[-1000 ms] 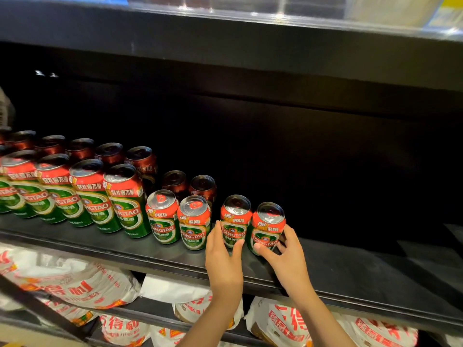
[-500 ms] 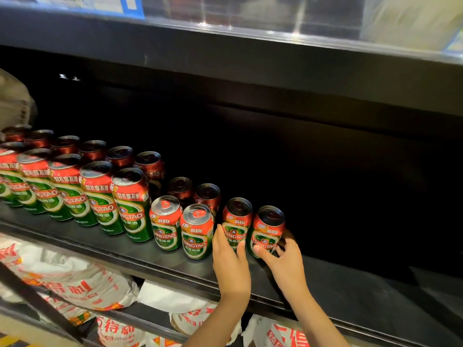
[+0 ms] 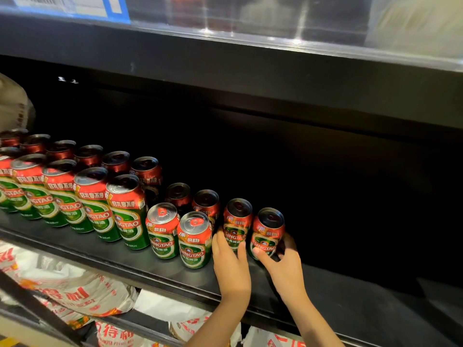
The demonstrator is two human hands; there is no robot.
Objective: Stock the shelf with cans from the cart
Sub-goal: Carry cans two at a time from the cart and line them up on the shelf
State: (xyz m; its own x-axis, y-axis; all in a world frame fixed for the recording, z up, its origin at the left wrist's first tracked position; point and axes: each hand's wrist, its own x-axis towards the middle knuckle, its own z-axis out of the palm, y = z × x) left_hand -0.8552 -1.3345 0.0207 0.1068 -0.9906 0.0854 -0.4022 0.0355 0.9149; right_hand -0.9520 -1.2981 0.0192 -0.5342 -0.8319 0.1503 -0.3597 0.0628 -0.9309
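step: setting 2 cans on the shelf (image 3: 350, 304)
left hand (image 3: 231, 264): fingers wrapped on left can (image 3: 236, 225)
right hand (image 3: 283, 265): gripping right can (image 3: 266, 234) at 3 o'clock
next: probably let go, grab more

Retail shop. Evidence: black display shelf (image 3: 350, 319) carrying ranked beer cans (image 3: 125, 211) at nine o'clock; barcoded price label (image 3: 60, 3) on upper shelf edge at eleven; bagged goods (image 3: 75, 291) stocked below at seven.

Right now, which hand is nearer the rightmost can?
Right. The right hand grips the rightmost can; the left hand holds the next can beside it.
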